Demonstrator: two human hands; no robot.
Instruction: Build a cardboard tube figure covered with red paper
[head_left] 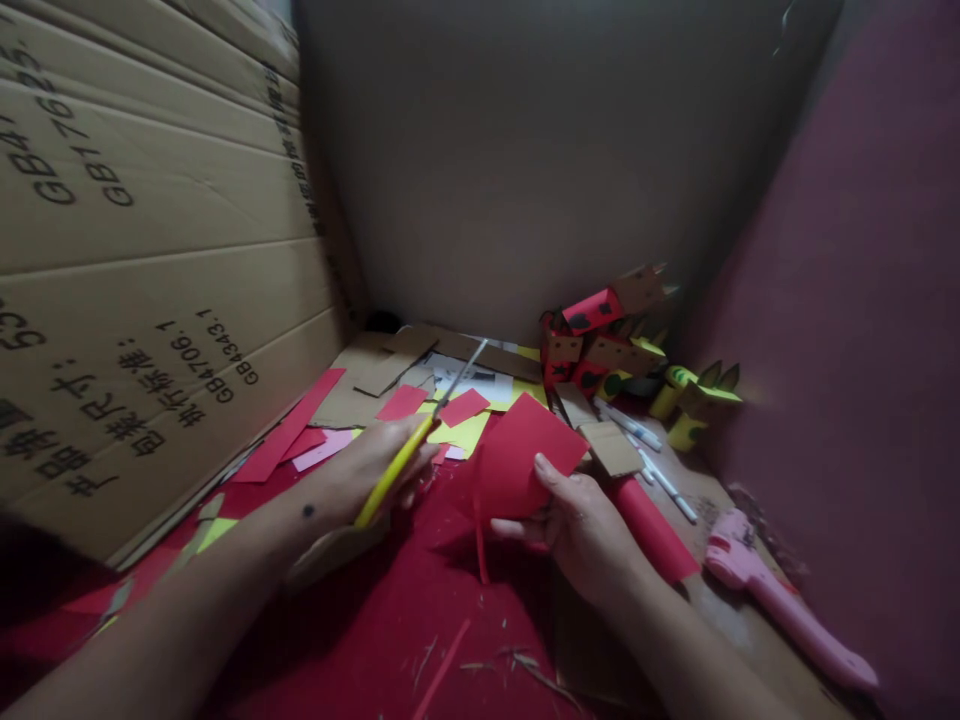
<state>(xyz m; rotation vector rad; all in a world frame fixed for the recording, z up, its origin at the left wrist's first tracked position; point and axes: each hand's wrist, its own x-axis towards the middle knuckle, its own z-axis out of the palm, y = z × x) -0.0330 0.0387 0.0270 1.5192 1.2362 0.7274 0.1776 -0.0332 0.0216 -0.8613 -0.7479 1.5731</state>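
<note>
My left hand (397, 455) is closed around a pair of yellow-handled scissors (397, 470), seen nearly edge-on. Their long, thin metal blades point forward, away from me, and stand apart from the paper in my other hand. My right hand (574, 510) pinches a sheet of red paper (517, 455), thumb on top and fingers beneath. From the sheet's left side a narrow red strip (481, 545) hangs down. Beyond the hands lie small red paper pieces (465, 407) on yellow paper and a printed sheet.
A big cardboard box (172, 250) walls the left side. Red and yellow cardboard figures (592, 345) stand at the back right. White markers (667, 485), a red paper roll (652, 530) and a pink glue gun (780, 590) lie on the right. Paper scraps (525, 665) litter the red surface.
</note>
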